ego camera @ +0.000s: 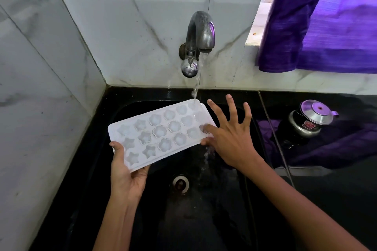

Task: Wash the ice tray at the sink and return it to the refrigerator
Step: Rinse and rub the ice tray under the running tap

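Note:
A white ice tray (157, 132) with star and flower shaped cups is held tilted over the black sink (224, 199). My left hand (126, 173) grips its near left corner from below, thumb on the rim. My right hand (228, 134) is spread wide at the tray's right end, one finger pressed into a cup and the thumb under the edge. Water runs from the metal tap (199, 34) onto the tray's far right corner and spills off below my right hand.
The drain (180, 184) lies in the sink floor under the tray. A small metal pot with a lid (310, 120) sits on a purple cloth (336, 149) on the black counter to the right. A purple curtain (318, 26) hangs at the window. Tiled walls close the left and back.

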The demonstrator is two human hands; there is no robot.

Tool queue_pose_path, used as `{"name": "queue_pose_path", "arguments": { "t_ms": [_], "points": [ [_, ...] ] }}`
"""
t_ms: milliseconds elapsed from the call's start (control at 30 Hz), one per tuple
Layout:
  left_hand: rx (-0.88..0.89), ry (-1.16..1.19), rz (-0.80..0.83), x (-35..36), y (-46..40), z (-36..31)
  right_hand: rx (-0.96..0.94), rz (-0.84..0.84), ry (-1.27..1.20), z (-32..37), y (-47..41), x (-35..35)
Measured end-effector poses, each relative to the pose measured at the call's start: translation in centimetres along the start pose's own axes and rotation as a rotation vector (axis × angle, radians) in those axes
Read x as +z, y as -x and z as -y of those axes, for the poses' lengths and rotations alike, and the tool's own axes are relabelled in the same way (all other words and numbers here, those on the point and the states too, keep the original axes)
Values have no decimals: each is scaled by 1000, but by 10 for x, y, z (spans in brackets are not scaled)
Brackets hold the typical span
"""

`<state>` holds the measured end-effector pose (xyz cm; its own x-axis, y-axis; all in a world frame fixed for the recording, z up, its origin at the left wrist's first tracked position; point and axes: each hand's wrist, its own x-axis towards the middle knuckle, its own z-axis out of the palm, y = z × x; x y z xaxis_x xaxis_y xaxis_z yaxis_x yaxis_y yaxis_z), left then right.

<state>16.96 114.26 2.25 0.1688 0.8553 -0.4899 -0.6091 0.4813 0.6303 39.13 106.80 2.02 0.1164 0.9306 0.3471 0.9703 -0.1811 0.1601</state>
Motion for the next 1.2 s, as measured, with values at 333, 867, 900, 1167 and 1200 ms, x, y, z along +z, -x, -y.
{"name": "queue_pose_path", "arguments": {
  "t_ms": [333,867,900,1167,1200],
  "points": [
    [-34,-39,39,-1,-2,-1,50,39,-108,-4,9,0],
    [-118,-118,37,-6,0,16,194,481,-432,6,-21,-8],
    [-115,-115,38,-6,0,15,194,481,-420,8,-21,-7],
    [-114,-110,36,-9,0,13,216,345,-387,15,-26,-2],
    [-119,-107,39,-8,-1,13,190,372,-390,16,-25,-1]
  ]
}}
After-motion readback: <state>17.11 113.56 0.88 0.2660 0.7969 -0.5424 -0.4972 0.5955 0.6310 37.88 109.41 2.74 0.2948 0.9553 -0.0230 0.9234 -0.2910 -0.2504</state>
